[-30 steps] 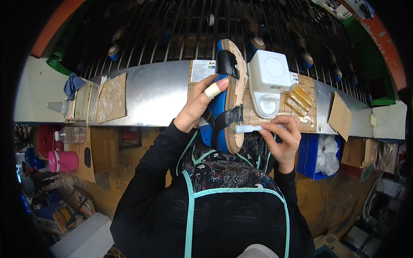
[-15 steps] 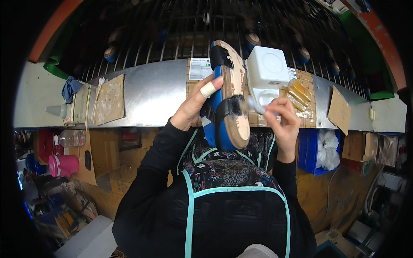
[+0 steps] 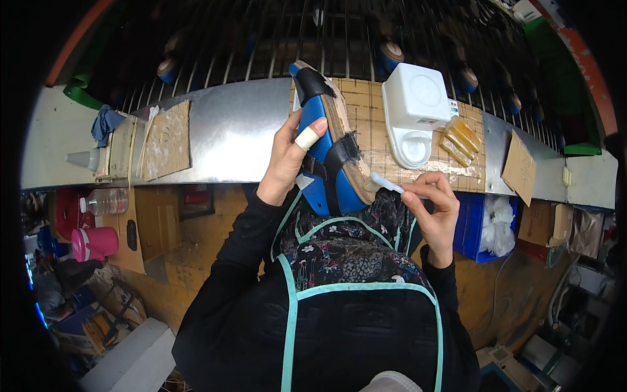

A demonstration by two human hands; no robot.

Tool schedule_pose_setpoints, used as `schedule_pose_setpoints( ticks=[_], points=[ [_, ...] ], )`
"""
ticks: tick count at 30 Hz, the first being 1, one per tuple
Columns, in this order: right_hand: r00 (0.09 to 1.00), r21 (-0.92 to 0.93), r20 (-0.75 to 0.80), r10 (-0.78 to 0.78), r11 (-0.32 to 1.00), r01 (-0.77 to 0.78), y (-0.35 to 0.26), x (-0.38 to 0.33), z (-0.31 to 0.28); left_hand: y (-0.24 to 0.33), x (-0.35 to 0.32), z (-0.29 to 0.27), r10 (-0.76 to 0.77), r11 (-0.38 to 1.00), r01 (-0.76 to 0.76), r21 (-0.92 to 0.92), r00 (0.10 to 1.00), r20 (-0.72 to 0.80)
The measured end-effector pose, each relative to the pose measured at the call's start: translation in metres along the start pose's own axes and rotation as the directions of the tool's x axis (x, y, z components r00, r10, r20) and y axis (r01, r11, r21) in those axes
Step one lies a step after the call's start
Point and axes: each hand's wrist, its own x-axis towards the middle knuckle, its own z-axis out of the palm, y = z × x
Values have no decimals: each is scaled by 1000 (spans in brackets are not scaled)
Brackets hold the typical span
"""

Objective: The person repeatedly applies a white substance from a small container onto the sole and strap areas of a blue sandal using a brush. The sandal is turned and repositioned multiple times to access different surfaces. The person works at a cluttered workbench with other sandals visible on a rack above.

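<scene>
Black sleeves, teal-trimmed floral apron.

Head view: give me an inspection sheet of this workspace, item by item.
Surface: metal bench with cardboard mats.
Job's things: blue sandal with black straps, held on edge, sole side toward the right hand; small white brush with its tip at the sole edge.
Clutter: white container, yellow blocks, squeeze bottle, blue rag.
Grippers: left hand, thumb taped, grips the sandal; right hand pinches the brush.
Cables: nothing seen.
Surroundings: wire rack behind the bench; pink cup, clear bottle, blue bin below it.
</scene>
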Motion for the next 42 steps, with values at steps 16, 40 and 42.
schedule_pose_setpoints(
  ticks=[16, 40, 42],
  points=[
    [976, -229, -111, -189, 960, 160, 5, 14, 24, 3, -2, -6, 64, 991, -64, 113, 998, 9],
    [958, -36, -36, -286, 958, 285, 3, 24, 9, 13, 15, 5, -187, 952, 210, -223, 975, 122],
    [945, -51, -36, -326, 944, 324, 3, 26, 8, 13, 16, 7, -207, 944, 231, -234, 971, 123]
  ],
)
